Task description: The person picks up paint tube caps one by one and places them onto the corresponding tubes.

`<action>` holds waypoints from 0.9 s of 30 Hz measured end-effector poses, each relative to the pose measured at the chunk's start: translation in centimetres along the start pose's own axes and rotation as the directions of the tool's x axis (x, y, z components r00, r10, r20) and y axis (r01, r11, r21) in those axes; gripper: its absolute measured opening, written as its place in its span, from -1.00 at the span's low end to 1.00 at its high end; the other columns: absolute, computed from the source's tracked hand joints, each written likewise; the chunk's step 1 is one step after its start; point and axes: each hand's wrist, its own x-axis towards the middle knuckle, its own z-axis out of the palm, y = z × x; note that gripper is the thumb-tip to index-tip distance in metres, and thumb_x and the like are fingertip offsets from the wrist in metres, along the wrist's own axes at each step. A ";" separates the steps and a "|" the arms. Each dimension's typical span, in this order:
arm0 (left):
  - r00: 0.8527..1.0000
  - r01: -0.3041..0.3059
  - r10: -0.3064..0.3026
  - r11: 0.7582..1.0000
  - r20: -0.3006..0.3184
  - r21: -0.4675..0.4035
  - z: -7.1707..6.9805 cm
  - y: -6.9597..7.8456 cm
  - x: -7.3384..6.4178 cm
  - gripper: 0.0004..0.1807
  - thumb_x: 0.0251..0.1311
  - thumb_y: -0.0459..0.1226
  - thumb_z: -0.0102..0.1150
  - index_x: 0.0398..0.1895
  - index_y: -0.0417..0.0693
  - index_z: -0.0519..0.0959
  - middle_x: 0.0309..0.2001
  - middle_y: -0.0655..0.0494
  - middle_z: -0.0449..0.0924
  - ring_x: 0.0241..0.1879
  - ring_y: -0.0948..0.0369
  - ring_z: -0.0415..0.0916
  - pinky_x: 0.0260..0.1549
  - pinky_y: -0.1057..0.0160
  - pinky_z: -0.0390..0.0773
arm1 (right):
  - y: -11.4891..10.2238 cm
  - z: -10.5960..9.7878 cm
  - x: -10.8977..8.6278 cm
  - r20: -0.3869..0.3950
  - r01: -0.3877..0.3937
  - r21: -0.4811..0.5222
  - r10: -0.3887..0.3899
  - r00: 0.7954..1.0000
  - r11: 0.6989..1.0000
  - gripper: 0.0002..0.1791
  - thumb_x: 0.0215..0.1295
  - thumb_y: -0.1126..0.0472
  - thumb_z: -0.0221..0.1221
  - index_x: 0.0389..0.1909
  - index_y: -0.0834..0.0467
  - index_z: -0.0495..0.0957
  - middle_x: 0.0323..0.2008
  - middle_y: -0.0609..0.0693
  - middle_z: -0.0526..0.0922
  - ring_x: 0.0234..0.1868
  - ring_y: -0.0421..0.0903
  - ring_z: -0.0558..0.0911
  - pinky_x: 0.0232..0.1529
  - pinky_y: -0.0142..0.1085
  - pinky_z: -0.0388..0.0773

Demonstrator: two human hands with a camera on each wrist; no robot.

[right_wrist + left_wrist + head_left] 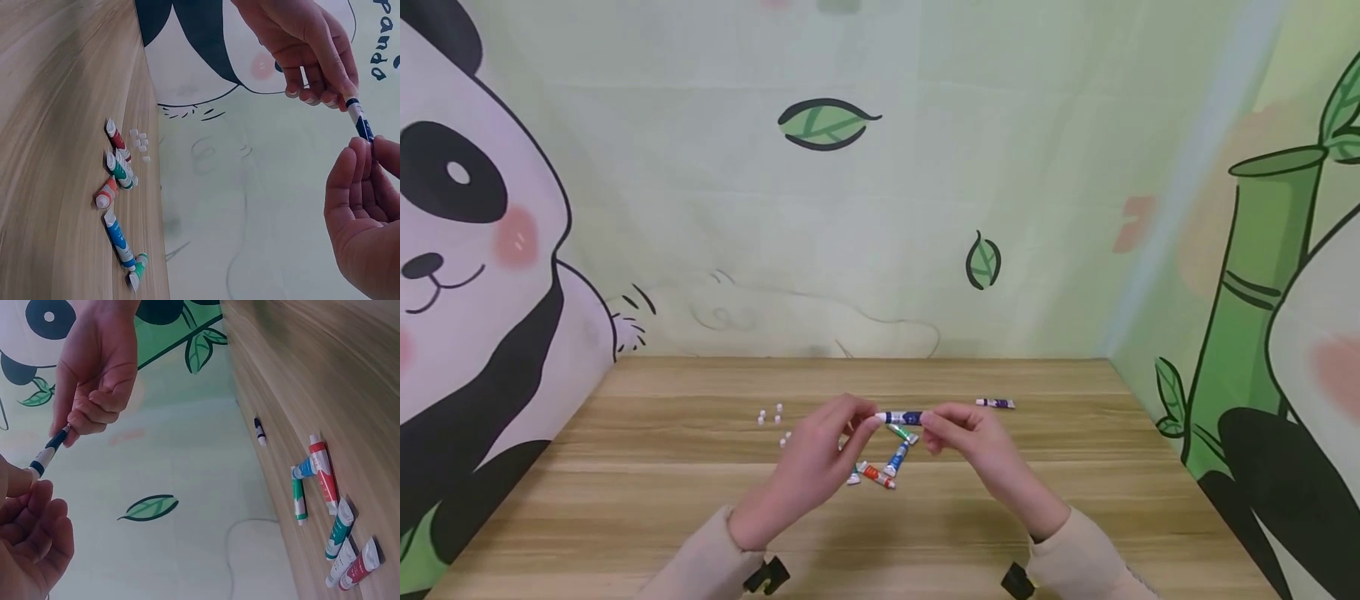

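A dark blue paint tube (pixel 904 417) is held up sideways over the table between my two hands. My left hand (pixel 811 457) pinches its white cap end with thumb and fingertips. At the other end, the flat tail is pinched by my right hand (pixel 979 439), its remaining fingers curled below. Under the hands lie a green tube (pixel 904 434), a blue tube (pixel 897 459) and an orange-red tube (pixel 878 475). The left wrist view also shows a teal tube (pixel 339 530), a silvery-white tube (pixel 341 564) and a dark red tube (pixel 360 565) close together.
Several small white caps (pixel 142 142) lie on the wood-grain table (pixel 647 492), left of the tubes. A purple tube (pixel 996 403) lies apart at the back right. Behind the table hangs a printed panda backdrop (pixel 700 208), which also runs along both sides.
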 end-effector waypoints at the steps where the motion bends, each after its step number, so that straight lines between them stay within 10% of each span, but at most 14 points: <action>1: 1.000 0.012 -0.012 1.000 0.002 0.000 0.0 0.0 0.0 -0.87 0.36 -0.32 0.25 -0.12 -0.19 0.60 -0.32 0.15 0.61 -0.35 0.33 0.53 -0.34 0.41 0.60 | 0.1 0.0 0.0 -0.001 -0.003 0.006 0.003 1.000 1.000 -0.64 0.45 0.12 0.22 -0.11 0.41 0.63 -0.35 0.08 0.68 -0.34 -0.13 0.64 -0.14 -0.25 0.64; 27: 0.949 0.313 -0.299 0.930 0.103 -0.194 2.2 -1.2 -0.9 -0.93 0.37 -0.30 0.24 -0.16 -0.07 0.66 -0.37 0.27 0.62 -0.41 0.32 0.52 -0.40 0.32 0.61 | 2.9 -2.5 -0.1 -0.183 -0.057 0.120 0.078 0.980 0.991 -0.83 0.40 0.27 0.24 -0.22 0.34 0.65 -0.42 -0.02 0.68 -0.41 -0.17 0.63 -0.23 -0.27 0.65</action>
